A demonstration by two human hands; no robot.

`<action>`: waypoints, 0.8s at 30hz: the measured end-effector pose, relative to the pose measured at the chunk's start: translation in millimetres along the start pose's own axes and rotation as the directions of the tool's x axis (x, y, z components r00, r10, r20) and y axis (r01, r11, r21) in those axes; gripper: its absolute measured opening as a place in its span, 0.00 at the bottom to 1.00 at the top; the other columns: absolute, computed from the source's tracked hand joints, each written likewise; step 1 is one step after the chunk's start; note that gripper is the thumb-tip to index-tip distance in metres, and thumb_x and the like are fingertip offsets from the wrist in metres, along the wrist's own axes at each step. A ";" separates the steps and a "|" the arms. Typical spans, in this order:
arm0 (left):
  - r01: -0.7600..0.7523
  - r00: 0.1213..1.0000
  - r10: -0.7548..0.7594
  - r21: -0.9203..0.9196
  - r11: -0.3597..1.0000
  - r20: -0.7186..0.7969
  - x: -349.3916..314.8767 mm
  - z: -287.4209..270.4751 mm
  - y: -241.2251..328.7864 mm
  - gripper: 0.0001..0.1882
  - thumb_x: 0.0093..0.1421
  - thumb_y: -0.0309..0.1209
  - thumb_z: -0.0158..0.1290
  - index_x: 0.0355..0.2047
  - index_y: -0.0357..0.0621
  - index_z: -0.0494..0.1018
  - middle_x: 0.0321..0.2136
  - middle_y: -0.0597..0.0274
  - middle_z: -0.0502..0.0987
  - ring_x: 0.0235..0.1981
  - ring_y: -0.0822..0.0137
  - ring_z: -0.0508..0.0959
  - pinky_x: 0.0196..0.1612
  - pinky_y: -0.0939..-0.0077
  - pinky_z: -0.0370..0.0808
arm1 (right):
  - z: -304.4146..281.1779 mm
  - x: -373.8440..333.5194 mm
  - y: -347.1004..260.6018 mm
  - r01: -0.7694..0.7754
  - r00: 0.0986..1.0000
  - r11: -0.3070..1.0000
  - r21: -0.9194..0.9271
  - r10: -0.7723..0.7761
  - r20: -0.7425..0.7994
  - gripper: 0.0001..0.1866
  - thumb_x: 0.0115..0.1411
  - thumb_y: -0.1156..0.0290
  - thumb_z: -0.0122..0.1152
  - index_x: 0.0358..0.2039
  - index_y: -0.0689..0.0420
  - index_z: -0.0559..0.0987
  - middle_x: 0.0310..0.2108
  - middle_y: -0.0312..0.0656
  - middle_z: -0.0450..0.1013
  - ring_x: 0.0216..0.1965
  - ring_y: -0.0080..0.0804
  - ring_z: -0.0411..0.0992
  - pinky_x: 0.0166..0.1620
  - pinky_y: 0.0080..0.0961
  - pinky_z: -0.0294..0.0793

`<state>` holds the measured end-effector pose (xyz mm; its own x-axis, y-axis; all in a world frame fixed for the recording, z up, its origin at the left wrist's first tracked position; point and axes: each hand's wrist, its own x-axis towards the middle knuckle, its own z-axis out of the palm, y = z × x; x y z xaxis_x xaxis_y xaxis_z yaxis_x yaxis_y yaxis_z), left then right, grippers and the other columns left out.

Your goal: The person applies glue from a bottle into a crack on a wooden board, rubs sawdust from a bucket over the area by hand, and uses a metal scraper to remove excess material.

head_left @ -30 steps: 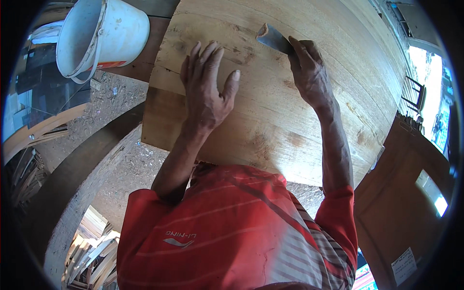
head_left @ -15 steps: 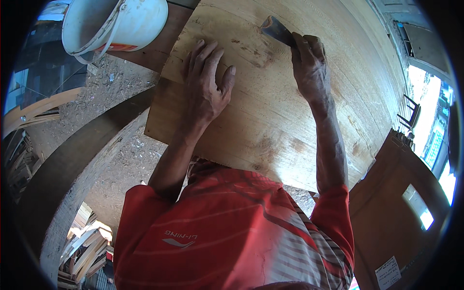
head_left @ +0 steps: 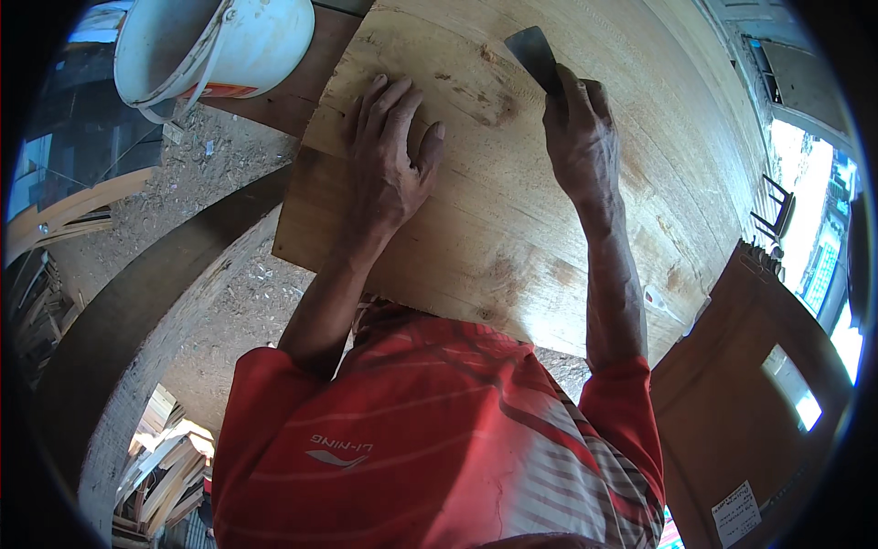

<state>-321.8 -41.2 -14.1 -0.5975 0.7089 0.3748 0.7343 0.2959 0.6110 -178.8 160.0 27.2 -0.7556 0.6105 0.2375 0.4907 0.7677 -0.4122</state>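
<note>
In the head view, my right hand (head_left: 583,135) is closed around the handle end of a scraper (head_left: 532,57), most of that end hidden in my fist; its dark, flat blade juts out beyond my fingers, away from me and to the left, over a broad wooden panel (head_left: 476,215); whether the blade's edge touches the wood I cannot tell; brownish blemishes (head_left: 494,108) mark the panel just on my side of the blade, between my two hands.

My left hand (head_left: 391,151) lies palm down on the panel near its left edge, released, thumb set apart from the fingers; the scraper is well apart from it, to the right and farther from me; the panel's near edge runs close to my red shirt (head_left: 393,421).

Beyond the panel's left side sits a white bucket (head_left: 265,46), tipped toward the left; a curved timber (head_left: 155,284) sweeps down on that same side; on my lower right leans a brown board (head_left: 704,403) bearing a paper label (head_left: 736,514).
</note>
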 end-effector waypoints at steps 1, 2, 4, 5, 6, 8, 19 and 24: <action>0.001 1.000 -0.001 0.008 1.000 -0.005 -0.1 0.1 0.0 0.24 0.61 0.34 0.63 0.56 0.39 0.73 0.58 0.51 0.74 0.65 0.47 0.69 0.69 0.48 0.59 | -1.0 -2.3 -7.1 0.000 1.000 0.999 -0.045 0.001 0.014 0.22 0.64 0.72 0.63 0.59 0.54 0.76 0.42 0.48 0.74 0.41 0.49 0.76 0.45 0.43 0.77; 0.001 1.000 -0.001 0.016 1.000 -0.009 -0.6 0.0 0.0 0.24 0.61 0.34 0.63 0.56 0.38 0.73 0.58 0.51 0.74 0.65 0.47 0.69 0.69 0.48 0.59 | -1.2 -5.3 -14.6 -0.001 1.000 0.996 -0.090 0.003 0.027 0.23 0.64 0.71 0.62 0.60 0.53 0.75 0.41 0.48 0.74 0.40 0.49 0.76 0.44 0.44 0.77; 0.005 1.000 -0.005 0.010 1.000 -0.012 -1.7 -0.2 -0.3 0.24 0.61 0.34 0.63 0.55 0.38 0.73 0.57 0.51 0.74 0.65 0.48 0.69 0.69 0.48 0.59 | 2.2 -13.7 -30.2 -0.036 0.999 0.997 -0.067 0.038 0.027 0.22 0.64 0.71 0.61 0.59 0.53 0.76 0.40 0.48 0.74 0.40 0.49 0.76 0.43 0.45 0.76; 0.008 1.000 -0.008 0.003 1.000 -0.015 -0.6 -0.4 -0.1 0.23 0.61 0.33 0.63 0.55 0.38 0.74 0.57 0.51 0.74 0.65 0.48 0.69 0.68 0.48 0.59 | 4.2 -17.5 -38.3 -0.071 0.997 0.996 -0.044 0.072 0.027 0.21 0.64 0.71 0.61 0.59 0.53 0.77 0.40 0.48 0.74 0.39 0.48 0.76 0.42 0.45 0.76; 0.001 1.000 -0.001 0.000 1.000 -0.015 0.4 -1.4 0.9 0.23 0.61 0.33 0.63 0.55 0.38 0.74 0.57 0.51 0.74 0.65 0.48 0.69 0.68 0.48 0.59 | 7.1 -21.5 -46.7 -0.125 0.992 0.992 0.017 0.125 0.022 0.19 0.65 0.72 0.60 0.57 0.55 0.78 0.39 0.49 0.74 0.38 0.49 0.76 0.41 0.45 0.76; 0.012 1.000 -0.012 -0.006 1.000 0.008 0.7 -4.6 2.3 0.21 0.61 0.33 0.62 0.53 0.38 0.75 0.57 0.51 0.75 0.64 0.48 0.69 0.68 0.49 0.60 | 12.8 -28.4 -55.5 -0.169 0.986 0.984 0.062 0.169 0.015 0.19 0.65 0.73 0.60 0.56 0.56 0.78 0.38 0.50 0.74 0.37 0.49 0.75 0.41 0.45 0.76; 0.028 0.995 -0.005 -0.226 0.974 0.100 8.6 -50.2 -11.8 0.22 0.63 0.29 0.60 0.56 0.35 0.73 0.56 0.48 0.75 0.63 0.45 0.71 0.65 0.49 0.68 | 8.8 -41.5 -86.9 -0.445 0.889 0.876 0.184 0.457 -0.028 0.16 0.66 0.76 0.59 0.53 0.62 0.81 0.32 0.51 0.74 0.35 0.45 0.75 0.38 0.41 0.75; -0.077 0.996 0.080 -0.053 0.996 0.048 4.4 -65.5 -55.7 0.24 0.61 0.29 0.62 0.56 0.33 0.72 0.56 0.47 0.74 0.61 0.40 0.71 0.63 0.48 0.69 | 25.4 -44.2 -94.4 -0.357 0.922 0.927 0.114 0.369 -0.114 0.16 0.66 0.74 0.59 0.53 0.62 0.80 0.32 0.52 0.74 0.33 0.47 0.75 0.37 0.43 0.75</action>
<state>-386.4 -96.5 -0.9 -0.5208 0.7600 0.3887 0.7601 0.2056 0.6164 -202.7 55.7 33.3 -0.4663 0.8687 0.1668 0.6754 0.4714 -0.5671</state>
